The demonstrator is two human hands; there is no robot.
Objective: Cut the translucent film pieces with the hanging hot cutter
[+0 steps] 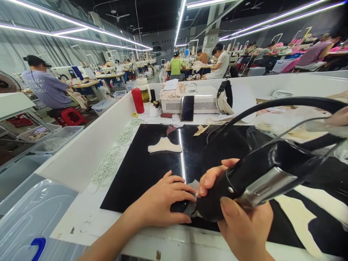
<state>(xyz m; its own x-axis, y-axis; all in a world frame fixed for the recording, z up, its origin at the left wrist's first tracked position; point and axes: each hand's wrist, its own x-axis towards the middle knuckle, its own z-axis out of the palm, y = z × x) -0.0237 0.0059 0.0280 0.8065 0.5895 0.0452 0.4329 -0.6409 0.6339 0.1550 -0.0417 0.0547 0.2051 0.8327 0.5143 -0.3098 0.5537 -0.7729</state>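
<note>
My right hand (246, 223) is closed around the black tool (254, 165), and its tip is beside the small grey piece (190, 208) on the black board (133, 170). My left hand (161, 197) lies loosely spread there, fingers at this piece, nearer than the cream cutout (165, 145).
</note>
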